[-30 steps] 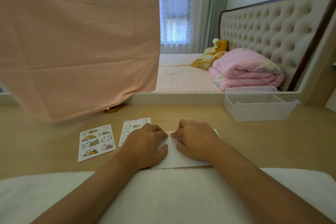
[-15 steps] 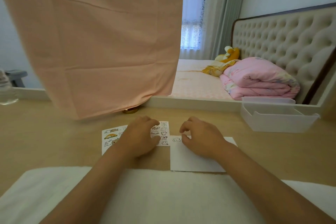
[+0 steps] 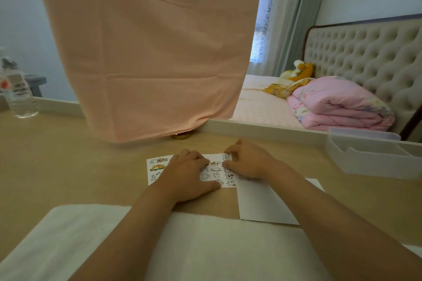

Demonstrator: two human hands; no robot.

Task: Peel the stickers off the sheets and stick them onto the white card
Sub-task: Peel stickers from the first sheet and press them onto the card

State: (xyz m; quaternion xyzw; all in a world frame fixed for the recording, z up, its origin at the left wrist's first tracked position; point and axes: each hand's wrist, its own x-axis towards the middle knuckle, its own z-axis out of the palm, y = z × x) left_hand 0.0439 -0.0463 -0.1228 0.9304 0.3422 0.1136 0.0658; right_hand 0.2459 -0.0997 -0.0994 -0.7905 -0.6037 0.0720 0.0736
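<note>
Two bare hands work on sticker sheets on a wooden table, beside a white card.

From the left: a water bottle (image 3: pixel 19 96) stands far off, and a hanging pink cloth (image 3: pixel 146 52) blocks the view behind. The left hand (image 3: pixel 187 173) lies flat with relaxed fingers across the coloured sticker sheet (image 3: pixel 157 167) and the outline sticker sheet (image 3: pixel 217 173), probably to stop them sliding. The right hand (image 3: pixel 249 162) curls its fingertips at the outline sheet's far right corner, seemingly to pick up a sticker; I cannot tell whether it has a grip. The white card (image 3: pixel 260 203) lies just right of the sheets, under that forearm, with one small sticker (image 3: pixel 244 178) on it. A white plastic tray (image 3: pixel 374 159) sits well apart at the right.
</note>
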